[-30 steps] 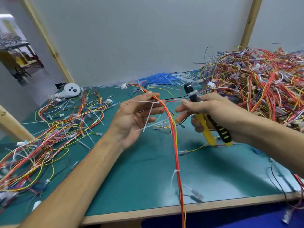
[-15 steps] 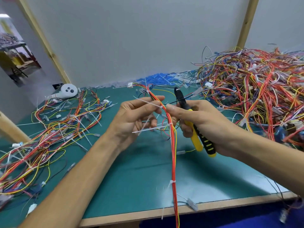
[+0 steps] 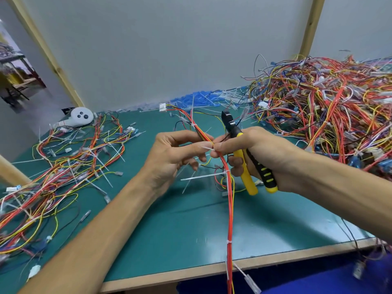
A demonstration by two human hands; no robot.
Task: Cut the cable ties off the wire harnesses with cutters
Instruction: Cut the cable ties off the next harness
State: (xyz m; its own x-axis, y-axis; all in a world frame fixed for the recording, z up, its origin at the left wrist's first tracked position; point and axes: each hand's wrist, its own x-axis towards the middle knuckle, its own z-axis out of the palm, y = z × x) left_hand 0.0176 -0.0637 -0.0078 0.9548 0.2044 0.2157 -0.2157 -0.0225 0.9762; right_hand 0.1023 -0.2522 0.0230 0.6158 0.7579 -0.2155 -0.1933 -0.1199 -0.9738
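My hands have closed together: the left hand [image 3: 180, 160] pinches a white cable tie [image 3: 206, 147] on the wire harness [image 3: 230, 209] above the green mat [image 3: 169, 230], and the right hand [image 3: 265, 153] grips the cutters [image 3: 248, 177], nose up, thumb and forefinger on the wires. I judge that tie is being pulled free. Next, the long-tailed tie [image 3: 201, 177] just below needs the blades turned onto it without nicking wires, with the heap of harnesses [image 3: 328, 113] close on the right.

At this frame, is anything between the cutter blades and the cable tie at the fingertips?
Yes: fingers. The right hand holds the cutters with blades pointing up and away, while its thumb and forefinger and fingertips of the left hand pinch at the cable tie on the wire harness.
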